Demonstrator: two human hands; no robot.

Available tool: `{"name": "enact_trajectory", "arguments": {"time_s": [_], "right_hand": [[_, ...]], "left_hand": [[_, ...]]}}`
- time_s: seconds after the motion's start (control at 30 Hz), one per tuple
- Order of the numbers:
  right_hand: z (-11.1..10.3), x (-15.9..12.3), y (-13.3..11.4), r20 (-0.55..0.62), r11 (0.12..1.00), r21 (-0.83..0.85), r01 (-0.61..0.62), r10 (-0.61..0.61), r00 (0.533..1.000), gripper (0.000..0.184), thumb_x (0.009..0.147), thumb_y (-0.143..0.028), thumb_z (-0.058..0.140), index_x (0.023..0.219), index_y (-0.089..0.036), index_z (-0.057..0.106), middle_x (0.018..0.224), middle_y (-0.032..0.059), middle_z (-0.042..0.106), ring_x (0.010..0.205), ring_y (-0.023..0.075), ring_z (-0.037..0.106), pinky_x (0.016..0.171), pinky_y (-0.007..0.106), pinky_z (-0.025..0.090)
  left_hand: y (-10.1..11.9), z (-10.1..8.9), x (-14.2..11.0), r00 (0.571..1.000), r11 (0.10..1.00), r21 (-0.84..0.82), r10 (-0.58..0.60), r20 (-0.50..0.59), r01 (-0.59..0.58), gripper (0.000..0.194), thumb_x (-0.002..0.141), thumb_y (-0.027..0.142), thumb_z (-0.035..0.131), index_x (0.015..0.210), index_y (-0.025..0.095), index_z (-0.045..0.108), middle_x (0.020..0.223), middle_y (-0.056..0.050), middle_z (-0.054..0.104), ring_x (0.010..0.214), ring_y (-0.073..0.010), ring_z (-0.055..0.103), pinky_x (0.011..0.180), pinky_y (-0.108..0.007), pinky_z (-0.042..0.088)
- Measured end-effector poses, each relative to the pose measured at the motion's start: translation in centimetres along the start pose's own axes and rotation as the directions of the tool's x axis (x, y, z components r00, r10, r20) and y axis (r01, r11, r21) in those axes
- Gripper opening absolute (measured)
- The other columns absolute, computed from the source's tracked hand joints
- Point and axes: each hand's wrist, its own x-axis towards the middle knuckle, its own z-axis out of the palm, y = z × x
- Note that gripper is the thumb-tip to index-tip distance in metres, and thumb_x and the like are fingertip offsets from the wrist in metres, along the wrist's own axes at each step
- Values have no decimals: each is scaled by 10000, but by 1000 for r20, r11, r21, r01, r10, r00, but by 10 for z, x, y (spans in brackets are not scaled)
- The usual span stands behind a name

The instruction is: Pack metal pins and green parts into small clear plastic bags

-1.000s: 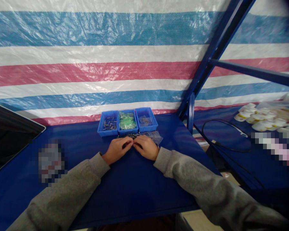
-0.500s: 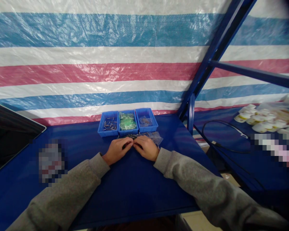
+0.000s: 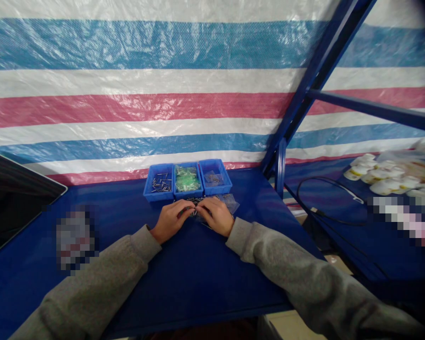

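Observation:
My left hand (image 3: 172, 219) and my right hand (image 3: 216, 217) meet fingertip to fingertip over the blue table, just in front of three small blue bins. Both are closed in a pinch. Something small and partly shiny shows between and below the fingertips, too small to name. Behind the fingers lie dark metal screw-like pieces (image 3: 195, 200), partly hidden by my hands. Clear plastic bags (image 3: 231, 203) lie beyond my right hand. The left bin (image 3: 148, 192) holds loose metal pins or screws, the middle bin (image 3: 188, 194) green-tinted plastic packets, the right bin (image 3: 227, 182) a few clear packets.
A dark screen-like panel (image 3: 17, 198) stands at the left, near a blurred-out item (image 3: 75, 240). Blue metal framing (image 3: 304, 99) rises at the right. Beyond it, a black cable (image 3: 336, 222) and several white rolls or cups (image 3: 386, 177) lie on another blue surface.
My fingertips have shifted slightly and my right fingers have stretched a little toward the left. More of the small shiny stuff shows beneath them. The bins have not moved.

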Motion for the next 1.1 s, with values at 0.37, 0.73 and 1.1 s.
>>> {"name": "enact_trajectory", "arguments": {"time_s": [0.37, 0.73, 1.1], "right_hand": [[-3, 0, -2, -41, 1000, 4, -27, 28, 999, 135, 898, -250, 451, 867, -176, 559, 766, 30, 588, 721, 148, 514, 709, 280, 341], [-1, 2, 0, 67, 997, -66, -48, 52, 996, 285, 945, -277, 336, 785, -177, 550, 757, 41, 595, 747, 148, 532, 719, 274, 346], [2, 1, 2, 70, 998, -39, -39, 42, 997, 229, 930, -257, 376, 802, -175, 547, 775, 39, 590, 762, 148, 529, 732, 276, 355]], "left_hand": [[2, -1, 1, 1000, 1000, -12, 9, -21, -9, 143, 861, 277, 522, 911, 178, 612, 873, -19, 670, 756, -116, 614, 715, -219, 477], [3, -1, 1, 999, 1000, -10, 18, -37, -19, 134, 852, 270, 536, 908, 177, 614, 859, -13, 679, 764, -118, 626, 737, -221, 482], [1, 0, 0, 1000, 1000, -6, 26, 8, -26, 155, 865, 284, 512, 896, 176, 618, 861, -14, 676, 733, -105, 620, 703, -205, 479]]}}
